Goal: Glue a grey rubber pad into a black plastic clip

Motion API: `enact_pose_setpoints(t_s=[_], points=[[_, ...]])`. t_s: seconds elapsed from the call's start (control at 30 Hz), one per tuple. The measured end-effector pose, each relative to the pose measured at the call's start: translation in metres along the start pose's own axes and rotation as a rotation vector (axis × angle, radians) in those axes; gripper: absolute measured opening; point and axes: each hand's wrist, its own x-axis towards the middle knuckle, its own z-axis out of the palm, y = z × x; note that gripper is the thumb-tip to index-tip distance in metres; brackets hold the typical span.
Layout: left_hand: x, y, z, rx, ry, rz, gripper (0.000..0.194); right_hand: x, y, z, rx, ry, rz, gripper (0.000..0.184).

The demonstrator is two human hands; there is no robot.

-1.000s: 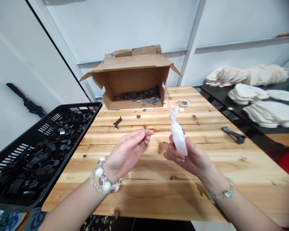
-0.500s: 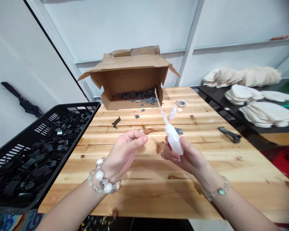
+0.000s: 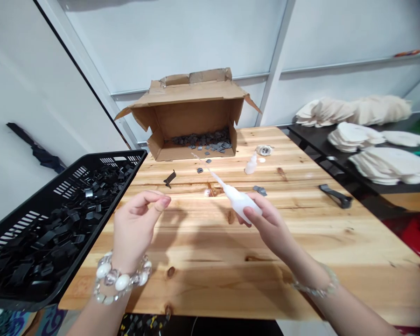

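My right hand [image 3: 261, 214] is wrapped round a white squeeze bottle [image 3: 236, 199], whose long thin nozzle slants up to the left over the table. My left hand [image 3: 135, 224] hangs above the table's left part, thumb and forefinger pinched together; whether anything tiny sits between them cannot be made out. Just beyond its fingertips lies a black bent clip [image 3: 170, 178]. Some small grey pads [image 3: 260, 190] rest on the wood behind the bottle. A second, smaller white bottle [image 3: 251, 164] stands upright farther back.
A black basket [image 3: 87, 161] full of black clips stands at left. An open cardboard box [image 3: 192, 114] at the back holds many grey pads. A tape roll [image 3: 264, 150] and another black clip [image 3: 336, 196] lie on the right. White cloth pieces [image 3: 388, 165] are stacked on a dark side table.
My left hand has moved left, away from the bottle. The bottle in my right hand has tipped, so its nozzle points lower and farther left.
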Motion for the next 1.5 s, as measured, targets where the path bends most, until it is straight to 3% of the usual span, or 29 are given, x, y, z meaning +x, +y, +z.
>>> enact_pose_setpoints(t_s=[0.13, 0.2, 0.27, 0.4, 0.63, 0.77, 0.9, 1.03, 1.1, 1.2, 1.3, 1.43, 1.5], points=[[-0.013, -0.003, -0.005, 0.134, -0.162, -0.047, 0.026, -0.002, -0.004, 0.002, -0.231, 0.053, -0.14, 0.021], [-0.017, -0.003, -0.004, 0.139, -0.208, -0.01, 0.02, -0.004, -0.003, 0.002, -0.303, 0.058, -0.193, 0.018], [-0.019, -0.002, 0.0, 0.119, -0.203, 0.028, 0.007, -0.006, 0.0, 0.001, -0.359, 0.051, -0.233, 0.016], [-0.023, 0.004, 0.01, 0.037, -0.148, 0.001, 0.014, -0.011, 0.003, 0.001, -0.432, 0.016, -0.297, 0.017], [-0.03, 0.015, 0.023, 0.076, -0.269, 0.038, 0.037, -0.017, -0.003, 0.002, -0.579, 0.005, -0.45, 0.021], [-0.036, 0.015, 0.02, 0.19, -0.221, 0.093, 0.015, -0.017, -0.004, 0.002, -0.672, 0.018, -0.497, 0.021], [-0.043, 0.016, 0.014, 0.248, -0.235, 0.113, 0.013, -0.016, -0.006, 0.002, -0.712, 0.026, -0.506, 0.018], [-0.049, 0.014, 0.014, 0.221, -0.26, 0.084, 0.034, -0.016, -0.004, 0.002, -0.716, 0.035, -0.543, 0.023], [-0.052, 0.01, 0.015, 0.207, -0.261, 0.04, 0.035, -0.017, -0.002, 0.002, -0.695, 0.047, -0.546, 0.026], [-0.056, 0.003, 0.017, 0.16, -0.263, -0.081, 0.015, -0.017, 0.001, 0.003, -0.586, 0.054, -0.466, 0.025], [-0.06, 0.0, 0.025, 0.005, -0.304, -0.203, 0.037, -0.017, -0.001, 0.009, -0.363, 0.026, -0.253, 0.02], [-0.064, -0.003, 0.048, -0.24, -0.383, -0.273, 0.05, -0.017, -0.004, 0.023, 0.033, -0.201, 0.095, 0.026], [-0.065, -0.006, 0.058, -0.305, -0.413, -0.345, 0.047, -0.016, -0.003, 0.029, 0.13, -0.328, 0.169, 0.029]])
